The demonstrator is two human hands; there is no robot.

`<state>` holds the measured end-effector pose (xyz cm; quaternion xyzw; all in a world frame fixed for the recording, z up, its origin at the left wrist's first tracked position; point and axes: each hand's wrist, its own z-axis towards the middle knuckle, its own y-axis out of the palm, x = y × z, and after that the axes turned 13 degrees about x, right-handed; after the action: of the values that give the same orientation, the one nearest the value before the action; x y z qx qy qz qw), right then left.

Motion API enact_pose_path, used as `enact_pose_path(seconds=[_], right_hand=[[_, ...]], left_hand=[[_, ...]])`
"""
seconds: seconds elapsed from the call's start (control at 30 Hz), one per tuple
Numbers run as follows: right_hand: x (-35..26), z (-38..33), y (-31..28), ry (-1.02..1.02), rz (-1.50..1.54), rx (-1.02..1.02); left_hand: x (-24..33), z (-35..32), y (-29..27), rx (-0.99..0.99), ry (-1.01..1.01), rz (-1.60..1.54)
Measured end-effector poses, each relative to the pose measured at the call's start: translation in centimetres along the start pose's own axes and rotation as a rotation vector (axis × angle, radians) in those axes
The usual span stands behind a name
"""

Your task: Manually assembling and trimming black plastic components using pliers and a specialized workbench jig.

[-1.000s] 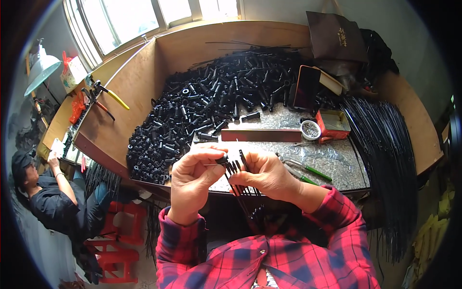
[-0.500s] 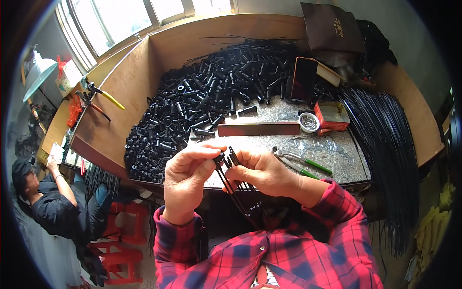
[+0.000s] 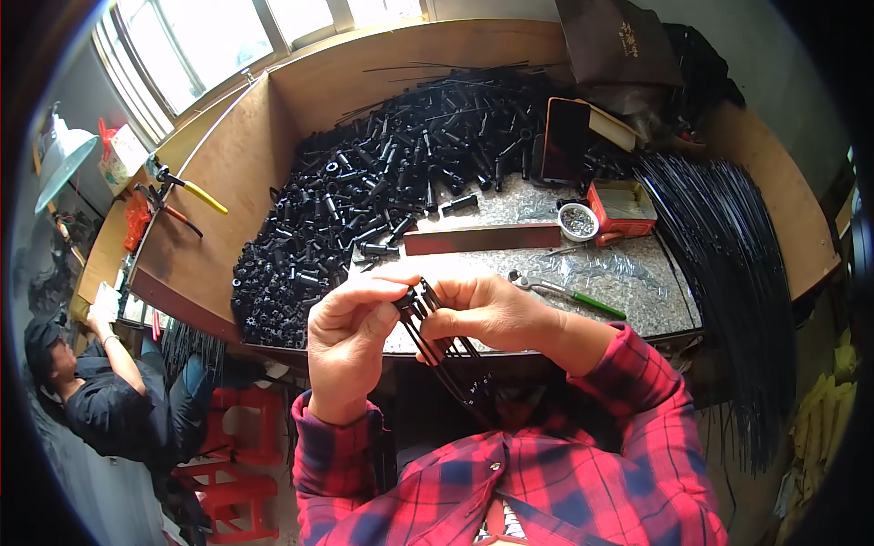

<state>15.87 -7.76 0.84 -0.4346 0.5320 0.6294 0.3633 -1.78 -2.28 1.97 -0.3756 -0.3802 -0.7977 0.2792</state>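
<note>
In front of my chest, near the bench's front edge, my left hand (image 3: 346, 337) pinches a small black plastic fitting (image 3: 407, 302) between thumb and fingertips. Thin black rods (image 3: 435, 357) hang down from it toward my lap, with small pale marks lower down. Facing it, my right hand (image 3: 496, 314) is closed on several more of these rods, their upper ends at the fitting. Whether each rod end is seated in the fitting is too small to tell. Both hands nearly touch.
Beyond my hands lies a heap of black tubular parts (image 3: 382, 173). A dark red bar (image 3: 482, 239), pliers (image 3: 574, 296), a white cup (image 3: 578, 222), a red box (image 3: 622, 211) and a phone (image 3: 565, 139) are nearby. Long rods (image 3: 719, 246) drape at right; a person (image 3: 109, 382) sits at left.
The rods in my right hand have come closer to the fitting in my left hand, and the gap between them has narrowed. The whole view has shifted slightly.
</note>
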Motion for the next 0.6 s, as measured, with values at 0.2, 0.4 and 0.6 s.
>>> enact_pose_path(seconds=[0.2,0.4,0.6], right_hand=[[0.2,0.6,-0.8,0.101,0.054,-0.106],[0.4,1.0,-1.6,0.169,0.096,-0.264],[-0.2,0.2,-0.9,0.125,-0.037,-0.269]], left_hand=[[0.1,0.1,-0.1,-0.125,0.042,-0.020],[0.4,0.4,1.3,0.002,-0.063,-0.043],[0.3,1.4,-0.2,-0.292,-0.239,-0.129]])
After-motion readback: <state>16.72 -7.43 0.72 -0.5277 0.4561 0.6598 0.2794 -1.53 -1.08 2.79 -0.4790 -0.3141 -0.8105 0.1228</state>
